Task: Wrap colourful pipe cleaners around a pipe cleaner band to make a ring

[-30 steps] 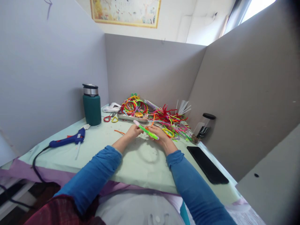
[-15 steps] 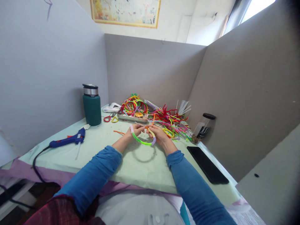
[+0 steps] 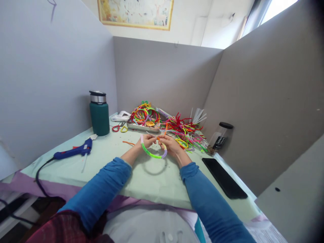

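Observation:
Between my two hands is a hoop wrapped in pipe cleaner (image 3: 155,156), with pale pink, green, lavender and cream sections, held above the table. My left hand (image 3: 147,140) is closed on the hoop's upper left part. My right hand (image 3: 170,144) pinches it at the upper right, where an orange pipe cleaner (image 3: 158,138) shows at the fingertips. The orange strand's far end sticks up behind the right fingers. The fingertips of both hands nearly meet, and exactly how the strand lies there is partly hidden.
A metal tray (image 3: 143,128) of colourful hoops and a heap of pipe cleaners (image 3: 183,125) lie at the back. To the left are a green bottle (image 3: 99,118) and a blue glue gun (image 3: 73,151) with its cord. A black phone (image 3: 224,178) and a clear jar (image 3: 220,138) are at right.
The hoop has tilted slightly, its lower edge shifting a little down and left. My right fingers have moved slightly at the orange pipe cleaner; both arms stay in place.

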### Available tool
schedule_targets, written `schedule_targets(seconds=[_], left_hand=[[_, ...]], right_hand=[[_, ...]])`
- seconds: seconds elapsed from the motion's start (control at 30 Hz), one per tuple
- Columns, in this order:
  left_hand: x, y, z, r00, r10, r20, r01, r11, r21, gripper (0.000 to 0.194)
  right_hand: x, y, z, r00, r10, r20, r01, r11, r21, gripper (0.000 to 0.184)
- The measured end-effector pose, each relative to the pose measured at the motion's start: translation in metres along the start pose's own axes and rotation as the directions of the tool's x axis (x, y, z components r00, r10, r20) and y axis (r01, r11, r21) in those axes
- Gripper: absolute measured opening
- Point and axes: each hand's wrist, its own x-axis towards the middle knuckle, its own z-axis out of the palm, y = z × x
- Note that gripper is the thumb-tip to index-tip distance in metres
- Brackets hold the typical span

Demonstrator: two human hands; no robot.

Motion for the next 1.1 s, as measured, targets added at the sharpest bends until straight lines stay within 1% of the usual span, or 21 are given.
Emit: schedule_targets(seconds=[0.13, 0.23, 0.4, 0.47, 0.57, 0.67, 0.8, 1.0, 1.1], left_hand=[[0.003, -0.003, -0.001, 0.999, 0.032, -0.026, -0.031, 0.999, 0.023, 0.046], [0.000, 0.002, 0.000, 0.998, 0.045, -0.053, -0.040, 0.996, 0.079, 0.043], [-0.007, 0.013, -0.001, 0.992, 0.060, -0.109, -0.038, 0.979, 0.198, 0.037], [-0.008, 0.012, -0.002, 0.987, 0.083, -0.136, -0.048, 0.969, 0.244, 0.036], [-0.004, 0.006, -0.004, 0.984, 0.094, -0.149, -0.047, 0.955, 0.294, 0.034], [0.000, 0.002, -0.005, 0.982, 0.078, -0.170, -0.020, 0.947, 0.320, 0.031], [0.000, 0.003, -0.005, 0.983, 0.058, -0.177, 0.005, 0.941, 0.339, 0.031], [-0.001, 0.002, -0.005, 0.979, 0.098, -0.181, -0.031, 0.939, 0.344, 0.031], [-0.001, 0.001, -0.006, 0.979, 0.104, -0.177, -0.036, 0.936, 0.349, 0.032]], right_hand=[[0.001, 0.001, 0.002, 1.000, 0.001, -0.025, -0.001, 1.000, 0.005, 0.025], [0.000, 0.000, 0.003, 0.999, 0.022, -0.033, -0.022, 1.000, -0.007, 0.026], [0.000, 0.002, 0.004, 0.998, 0.056, -0.036, -0.060, 0.992, -0.107, 0.024], [0.000, 0.004, 0.005, 0.996, 0.067, -0.057, -0.075, 0.986, -0.149, 0.020], [-0.001, 0.004, 0.009, 0.993, 0.063, -0.099, -0.081, 0.978, -0.190, 0.015], [-0.002, 0.002, 0.013, 0.990, 0.036, -0.134, -0.065, 0.974, -0.218, 0.015], [-0.002, 0.001, 0.016, 0.984, 0.010, -0.178, -0.054, 0.968, -0.247, 0.016], [-0.001, 0.003, 0.016, 0.985, -0.018, -0.169, -0.029, 0.963, -0.269, 0.017], [0.000, 0.004, 0.016, 0.980, -0.019, -0.198, -0.035, 0.962, -0.269, 0.016]])
